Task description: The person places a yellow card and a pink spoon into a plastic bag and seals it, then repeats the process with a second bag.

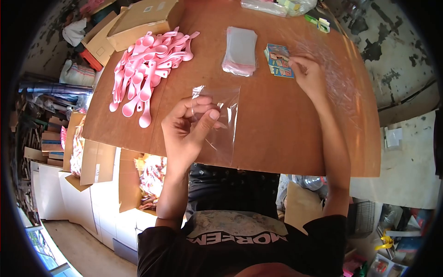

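My left hand (183, 131) is closed on a clear plastic bag (225, 141), which hangs upright over the table's near side. Its thumb is in front of the film and some fingers show through it. At the right, my right hand (308, 77) has thumb and fingertips drawn together at the right edge of a small stack of blue printed cards (278, 69), pinching a card there. Left of the cards lies a pile of flat clear bags (240, 48). A heap of pink measuring spoons (145, 69) covers the table's left part.
The brown table (281, 124) has a cardboard box (145, 23) at its back left. Loose clear film (334, 74) lies along the right side. A green-and-white item (318, 23) and plastic packs (267, 6) sit at the far edge. An open carton (131, 177) stands below, left.
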